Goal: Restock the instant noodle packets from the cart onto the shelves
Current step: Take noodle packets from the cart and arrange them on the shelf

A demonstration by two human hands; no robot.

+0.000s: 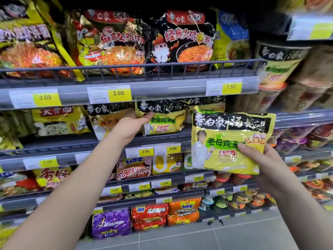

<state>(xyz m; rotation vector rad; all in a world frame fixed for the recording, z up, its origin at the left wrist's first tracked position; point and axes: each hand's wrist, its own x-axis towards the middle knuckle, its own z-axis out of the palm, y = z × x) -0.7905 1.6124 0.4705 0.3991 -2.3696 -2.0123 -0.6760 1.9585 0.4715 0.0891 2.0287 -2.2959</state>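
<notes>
My right hand (266, 159) grips a yellow-and-black noodle multipack (228, 139) by its lower right corner, held upright in front of the shelving. My left hand (129, 129) reaches to the second shelf (72, 141) and grips the left edge of a matching yellow-and-black packet (165, 120) standing there, thumb on its front. Another packet of the same kind (207, 103) stands behind, to the right. The cart is out of view.
The top shelf (126, 69) holds red, black and yellow noodle packs behind a wire rail. Cup noodles (281, 65) stack at the right. Lower shelves carry several more packs and bowls. Grey floor tiles (234, 237) lie below.
</notes>
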